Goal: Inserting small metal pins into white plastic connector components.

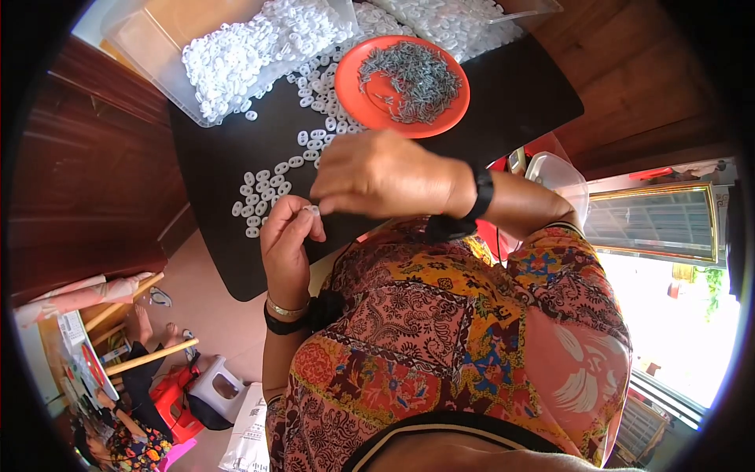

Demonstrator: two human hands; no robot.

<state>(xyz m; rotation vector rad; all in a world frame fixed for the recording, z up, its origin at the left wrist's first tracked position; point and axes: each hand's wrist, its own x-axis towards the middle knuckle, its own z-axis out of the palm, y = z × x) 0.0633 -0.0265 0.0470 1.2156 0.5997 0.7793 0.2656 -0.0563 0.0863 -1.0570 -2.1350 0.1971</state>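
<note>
My left hand pinches a small white oval plastic piece between thumb and fingertips, just off the near edge of the black table. My right hand is right beside it, its fingers pressed together; whatever they hold, if anything, is hidden. More of the same two-holed oval pieces lie loose in a patch left of my hands and trail back across the table. Beyond my right hand sits an orange-red plate with a heap of small grey metal screws on it.
A clear plastic bin of white pieces stands at the far left, and another heap lies behind the plate. A lidded container is by my right elbow. Another person sits at lower left, near a grey stool.
</note>
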